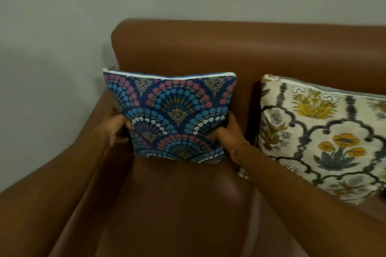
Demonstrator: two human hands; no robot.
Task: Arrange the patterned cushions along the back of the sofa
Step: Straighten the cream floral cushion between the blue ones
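A dark blue cushion (171, 115) with pink and blue fan patterns stands upright against the back of the brown leather sofa (208, 48), in its left corner. My left hand (117, 129) grips the cushion's lower left edge and my right hand (229, 135) grips its lower right edge. To the right, apart from it, a cream cushion (321, 135) with yellow flowers and grey lattice leans against the sofa back, its right part cut off by the frame.
The sofa's left armrest (62, 173) runs along the left side beside a plain grey wall (52, 27). The brown seat (177, 204) stretches toward me below the cushions.
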